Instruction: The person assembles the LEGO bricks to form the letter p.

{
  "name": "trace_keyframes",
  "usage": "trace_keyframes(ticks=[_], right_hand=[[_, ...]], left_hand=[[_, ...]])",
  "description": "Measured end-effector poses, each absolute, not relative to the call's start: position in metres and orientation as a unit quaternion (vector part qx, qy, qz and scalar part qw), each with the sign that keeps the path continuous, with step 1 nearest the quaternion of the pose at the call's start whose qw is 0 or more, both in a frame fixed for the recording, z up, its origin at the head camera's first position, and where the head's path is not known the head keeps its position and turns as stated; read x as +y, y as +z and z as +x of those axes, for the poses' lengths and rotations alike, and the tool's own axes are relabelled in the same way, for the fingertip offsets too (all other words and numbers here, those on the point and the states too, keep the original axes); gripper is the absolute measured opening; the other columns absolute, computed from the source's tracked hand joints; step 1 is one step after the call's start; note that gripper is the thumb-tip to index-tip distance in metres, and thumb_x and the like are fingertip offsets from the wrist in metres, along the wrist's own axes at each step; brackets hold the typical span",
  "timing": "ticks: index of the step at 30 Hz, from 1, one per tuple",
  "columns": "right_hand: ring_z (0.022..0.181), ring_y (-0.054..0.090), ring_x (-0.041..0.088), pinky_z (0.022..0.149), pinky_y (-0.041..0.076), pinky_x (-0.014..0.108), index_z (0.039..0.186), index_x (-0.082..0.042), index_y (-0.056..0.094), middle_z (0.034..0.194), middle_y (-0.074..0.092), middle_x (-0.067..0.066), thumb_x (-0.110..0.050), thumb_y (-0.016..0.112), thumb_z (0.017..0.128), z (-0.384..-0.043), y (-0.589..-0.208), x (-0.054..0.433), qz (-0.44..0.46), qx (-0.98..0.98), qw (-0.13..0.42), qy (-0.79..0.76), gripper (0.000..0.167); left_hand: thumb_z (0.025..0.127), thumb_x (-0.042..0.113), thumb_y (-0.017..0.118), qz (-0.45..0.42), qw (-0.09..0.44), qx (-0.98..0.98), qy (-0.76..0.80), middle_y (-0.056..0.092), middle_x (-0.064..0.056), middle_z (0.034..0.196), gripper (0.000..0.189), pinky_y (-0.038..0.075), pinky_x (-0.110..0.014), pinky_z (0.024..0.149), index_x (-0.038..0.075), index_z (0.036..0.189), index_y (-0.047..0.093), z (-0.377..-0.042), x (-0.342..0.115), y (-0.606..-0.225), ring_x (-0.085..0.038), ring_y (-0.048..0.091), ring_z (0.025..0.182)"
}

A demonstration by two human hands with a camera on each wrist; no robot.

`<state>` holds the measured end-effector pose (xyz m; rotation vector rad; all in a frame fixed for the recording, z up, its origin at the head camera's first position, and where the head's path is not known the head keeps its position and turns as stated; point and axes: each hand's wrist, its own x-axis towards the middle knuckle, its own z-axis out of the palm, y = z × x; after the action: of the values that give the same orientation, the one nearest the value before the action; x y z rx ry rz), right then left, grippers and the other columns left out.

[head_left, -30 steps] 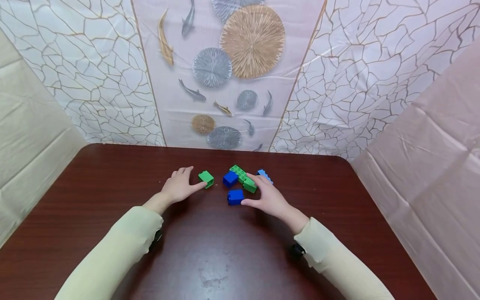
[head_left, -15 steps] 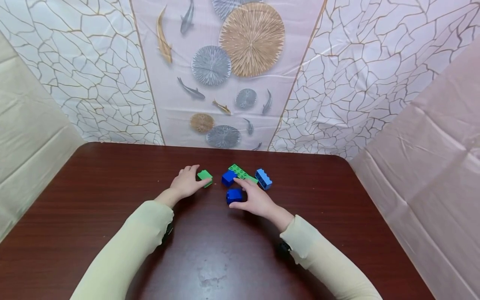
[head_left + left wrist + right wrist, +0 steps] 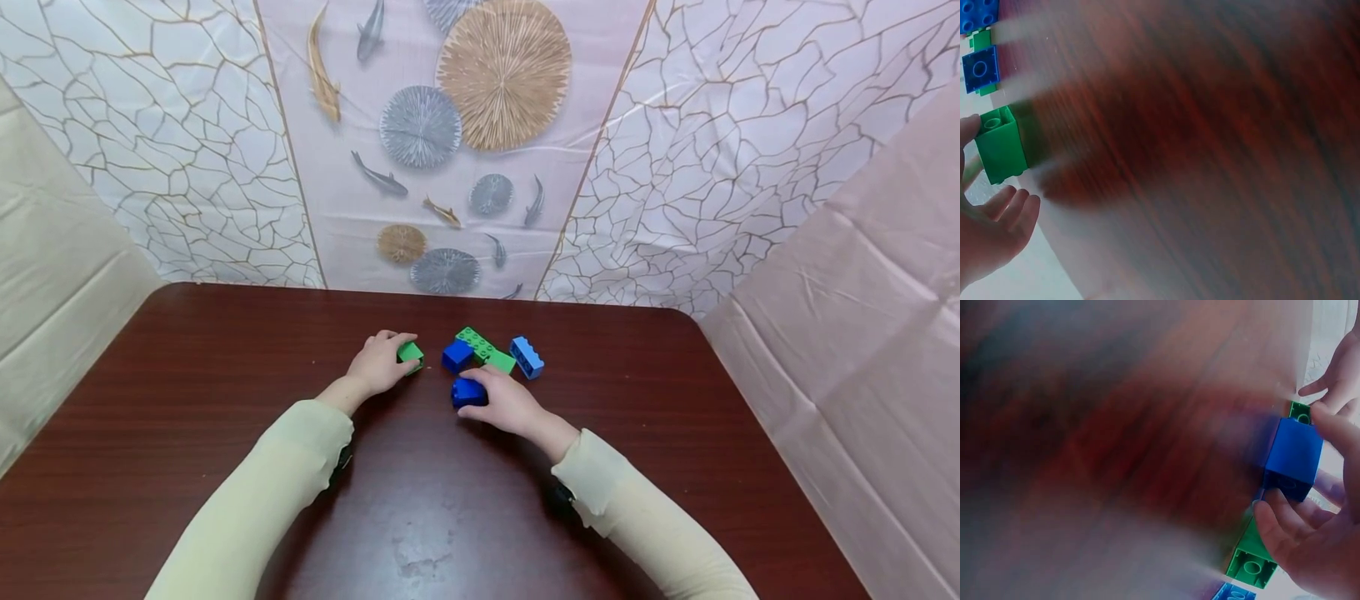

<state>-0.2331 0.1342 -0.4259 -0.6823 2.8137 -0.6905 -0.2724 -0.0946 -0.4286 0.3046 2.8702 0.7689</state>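
My left hand (image 3: pixel 377 364) pinches a green toy building brick (image 3: pixel 410 356) between thumb and index finger. In the left wrist view this green brick (image 3: pixel 1004 153) shows its hollow underside, the other fingers held apart from it. A dark blue brick (image 3: pixel 467 393) lies on its side between the thumb and index finger of my right hand (image 3: pixel 510 402). Seen from the right wrist, the thumb is at one end of the blue brick (image 3: pixel 1295 450) and fingers lie behind it. Just beyond sits a second dark blue brick (image 3: pixel 457 356), near the left hand's brick.
Behind the blue bricks lie a long studded green brick (image 3: pixel 474 340) and a plain-faced green brick (image 3: pixel 501 361). A light blue brick (image 3: pixel 527 357) rests on its side to their right. The dark wooden table (image 3: pixel 247 350) ends at a patterned cloth backdrop (image 3: pixel 442 192).
My right hand has moved left and closed in on the near dark blue brick, uncovering the light blue one. The left hand's index finger and thumb have come round the green brick.
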Motion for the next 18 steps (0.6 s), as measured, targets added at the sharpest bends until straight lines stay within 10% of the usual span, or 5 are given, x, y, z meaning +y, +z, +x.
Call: trace_keyframes(ticks=[18], right_hand=[[0.109,0.056,0.025,0.096,0.047,0.041,0.118,-0.006,0.058,0.117,0.061,0.012,-0.015,0.070,0.084,-0.2350,-0.4233,0.1318,-0.240,0.940,0.083,-0.229,0.038]], left_hand=[[0.084,0.001,0.061,0.168,0.037,0.935,0.309,0.053,-0.020,0.118,0.014,0.048,-0.040,0.085,0.005,0.097,0.060,-0.2704,-0.0957,-0.4297,-0.029,0.054,0.098]])
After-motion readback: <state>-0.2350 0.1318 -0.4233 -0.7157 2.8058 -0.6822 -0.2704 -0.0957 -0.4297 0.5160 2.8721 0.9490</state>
